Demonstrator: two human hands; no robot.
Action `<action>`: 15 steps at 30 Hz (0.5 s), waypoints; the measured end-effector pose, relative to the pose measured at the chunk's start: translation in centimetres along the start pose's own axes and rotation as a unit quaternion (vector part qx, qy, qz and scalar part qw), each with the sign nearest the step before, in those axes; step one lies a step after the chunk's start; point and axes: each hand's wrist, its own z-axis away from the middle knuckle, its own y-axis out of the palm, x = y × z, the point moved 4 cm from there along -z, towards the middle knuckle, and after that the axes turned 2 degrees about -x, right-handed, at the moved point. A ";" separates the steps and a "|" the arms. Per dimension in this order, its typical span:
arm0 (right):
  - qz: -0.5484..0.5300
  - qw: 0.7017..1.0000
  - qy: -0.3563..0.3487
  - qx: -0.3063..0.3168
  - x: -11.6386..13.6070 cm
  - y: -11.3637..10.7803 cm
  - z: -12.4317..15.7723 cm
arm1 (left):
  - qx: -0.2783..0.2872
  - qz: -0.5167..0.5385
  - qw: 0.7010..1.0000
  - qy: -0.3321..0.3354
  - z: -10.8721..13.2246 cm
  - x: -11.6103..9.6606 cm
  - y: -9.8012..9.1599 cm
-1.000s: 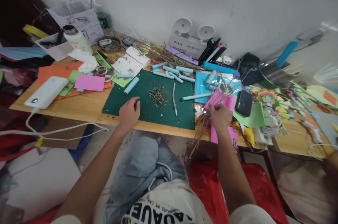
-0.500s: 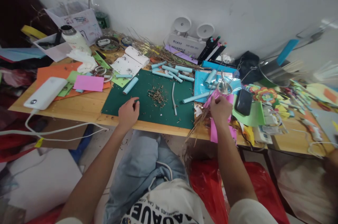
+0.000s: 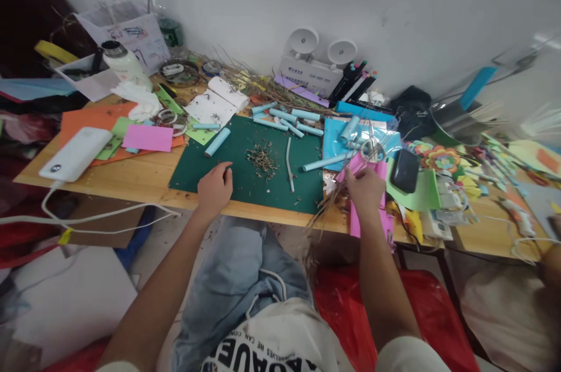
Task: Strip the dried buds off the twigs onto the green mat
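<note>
My left hand (image 3: 214, 188) rests at the front edge of the green cutting mat (image 3: 210, 185), its fingers curled in with nothing visible in them. Ahead of it on the mat lies a small heap of short cut twig pieces (image 3: 262, 160). A thin grey-blue stick (image 3: 289, 164) lies to the right of the heap. My right hand (image 3: 366, 188) is over pink paper (image 3: 359, 217), its fingers pinched on long dry twigs (image 3: 322, 211) that stick out past the table edge. Just beyond that hand, scissors (image 3: 372, 147) lie on a blue plastic packet (image 3: 335, 144).
Several light-blue paper rolls (image 3: 304, 115) lie along the mat's back edge. A white power bank (image 3: 76, 153) and pink sticky notes (image 3: 148, 137) are on the left. A black phone-like object (image 3: 404, 170) and paper flowers (image 3: 440, 159) lie right. An emergency light (image 3: 311, 71) stands against the wall.
My right hand has shifted slightly left and toward me, its fingers now at the twigs, and more of the scissors shows behind it. My left hand has hardly moved.
</note>
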 end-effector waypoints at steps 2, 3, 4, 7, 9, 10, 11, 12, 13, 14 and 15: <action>-0.001 1.000 0.001 -0.014 0.1 0.2 0.1 | 0.002 0.001 1.000 -0.001 0.0 0.1 0.1; 0.000 1.000 0.001 -0.018 0.1 0.2 0.2 | 0.003 0.000 1.000 -0.002 0.0 0.1 0.1; 0.002 1.000 0.001 -0.022 0.2 0.1 0.2 | 0.003 0.000 1.000 -0.004 0.0 0.1 0.1; 0.001 0.998 0.006 -0.057 0.4 -0.9 0.4 | 0.003 0.002 1.000 -0.004 0.0 0.0 0.0; -0.006 0.996 -0.004 -0.094 0.8 -1.9 0.5 | 0.004 0.003 1.000 -0.004 0.0 0.0 0.0; -0.011 0.994 -0.018 -0.109 1.1 -2.3 0.5 | 0.004 0.003 1.000 -0.004 0.1 -0.1 0.0; -0.016 0.992 -0.038 -0.123 1.6 -2.8 0.4 | 0.005 0.003 1.000 -0.005 0.1 -0.1 0.0; -0.022 0.989 -0.062 -0.132 2.2 -3.0 0.2 | 0.005 0.003 1.000 -0.005 0.0 -0.1 0.0; -0.027 0.987 -0.089 -0.134 3.0 -3.2 -0.2 | 0.004 0.003 1.000 -0.005 0.0 -0.1 0.0; -0.030 0.984 -0.115 -0.131 3.9 -3.1 -0.6 | 0.004 0.002 1.000 -0.005 0.0 -0.1 0.0; -0.031 0.982 -0.140 -0.119 4.9 -2.9 -1.3 | 0.004 0.001 1.000 -0.006 0.0 -0.1 0.0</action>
